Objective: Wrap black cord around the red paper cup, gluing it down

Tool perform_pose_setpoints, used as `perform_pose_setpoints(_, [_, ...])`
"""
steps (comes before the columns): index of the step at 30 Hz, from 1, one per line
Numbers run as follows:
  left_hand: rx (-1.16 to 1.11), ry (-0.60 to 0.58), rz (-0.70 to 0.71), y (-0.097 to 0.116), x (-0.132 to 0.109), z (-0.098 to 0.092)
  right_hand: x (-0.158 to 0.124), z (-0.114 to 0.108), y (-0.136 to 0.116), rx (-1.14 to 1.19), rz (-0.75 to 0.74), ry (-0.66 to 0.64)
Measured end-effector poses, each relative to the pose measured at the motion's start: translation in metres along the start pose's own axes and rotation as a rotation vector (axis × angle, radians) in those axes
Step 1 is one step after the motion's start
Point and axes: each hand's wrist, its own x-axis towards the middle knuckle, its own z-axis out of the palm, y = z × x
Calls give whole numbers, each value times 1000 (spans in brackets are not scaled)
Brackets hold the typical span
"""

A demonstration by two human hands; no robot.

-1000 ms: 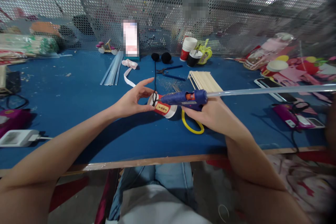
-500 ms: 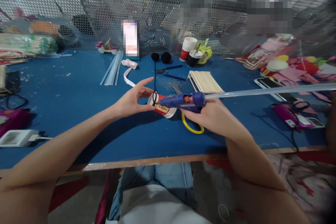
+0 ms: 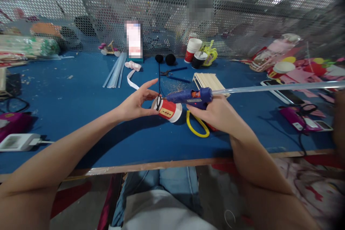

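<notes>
My left hand (image 3: 138,103) grips a red and white paper cup (image 3: 168,110) by its base end, with the cup lying on its side. Black yarn (image 3: 159,102) crosses that end and runs back to two black balls of yarn (image 3: 170,59). In my right hand (image 3: 215,113) is a blue glue gun (image 3: 190,96), its nozzle close to the cup's upper edge by the yarn. A long clear glue stick (image 3: 264,88) sticks out of the gun's rear. Yellow-handled scissors (image 3: 198,129) lie beneath my right hand, partly covered.
Pliers (image 3: 175,74), a wooden-stick panel (image 3: 210,82) and loose glue sticks (image 3: 115,70) lie behind my hands. Stacked paper cups (image 3: 193,48) and a phone (image 3: 134,39) stand by the mesh partition (image 3: 161,3). Another phone (image 3: 285,93) and a purple device (image 3: 299,118) are at right.
The glue gun has shifted slightly up and right, its nozzle moving from the cup's face to its upper edge, uncovering more of the red label. My left hand has barely moved.
</notes>
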Motion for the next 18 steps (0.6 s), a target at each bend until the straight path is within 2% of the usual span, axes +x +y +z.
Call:
perform_pose_setpoints(10, [40, -7, 12, 1, -1, 0, 5, 8, 10, 32, -32, 30])
perform_pose_setpoints(12, [47, 0, 4, 1, -1, 0, 6, 9, 12, 74, 29, 41])
perform_pose_setpoints(15, [55, 6, 0, 1, -1, 0, 8, 7, 17, 187, 197, 45])
perform_pose_setpoints(18, [56, 13, -12, 0, -2, -1, 13, 4, 32, 245, 304, 131])
